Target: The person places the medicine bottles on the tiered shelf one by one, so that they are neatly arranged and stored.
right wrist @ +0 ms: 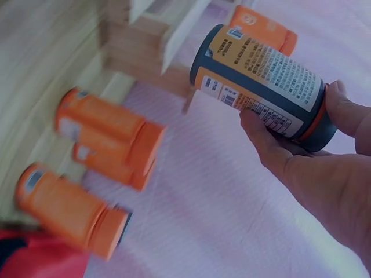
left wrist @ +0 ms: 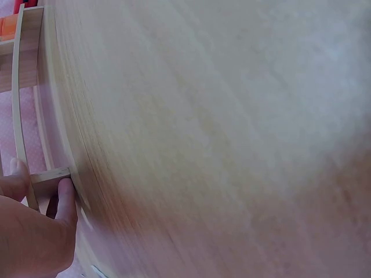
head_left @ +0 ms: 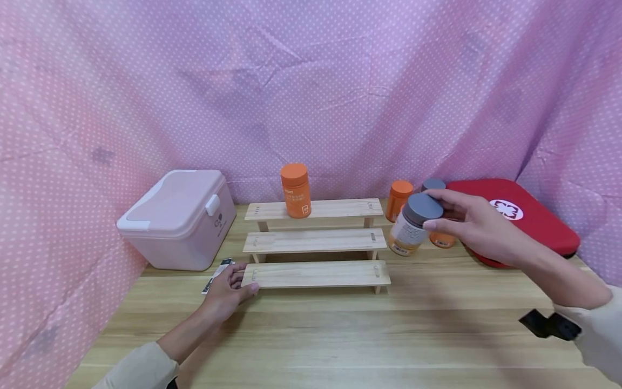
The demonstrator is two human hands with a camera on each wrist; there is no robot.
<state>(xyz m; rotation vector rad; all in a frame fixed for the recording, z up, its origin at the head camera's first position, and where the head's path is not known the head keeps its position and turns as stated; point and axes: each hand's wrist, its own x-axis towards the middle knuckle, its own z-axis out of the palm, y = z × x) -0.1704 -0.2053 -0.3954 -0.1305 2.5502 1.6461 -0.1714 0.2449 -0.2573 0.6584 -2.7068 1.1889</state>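
My right hand (head_left: 481, 221) grips a supplement bottle (head_left: 409, 232) by its grey lid, tilted, just right of a three-step wooden display rack (head_left: 316, 274). The right wrist view shows the same bottle (right wrist: 261, 84), dark-bodied with a white and orange printed label, between thumb and fingers. At the rack's left end, my left hand (head_left: 227, 292) holds the lowest step; the left wrist view has the thumb on the board and a finger against its leg (left wrist: 52, 175). An orange bottle (head_left: 296, 192) stands upright on the top step, left of its middle.
Behind my right hand stand an orange-lidded bottle (head_left: 400, 197) and grey-lidded ones (head_left: 433, 186), partly hidden. A red first-aid case (head_left: 539, 216) lies at the right. On the left are a pink lidded box (head_left: 180, 221) and a small printed packet (head_left: 211, 278). Pink dotted cloth (head_left: 311, 97) hangs behind.
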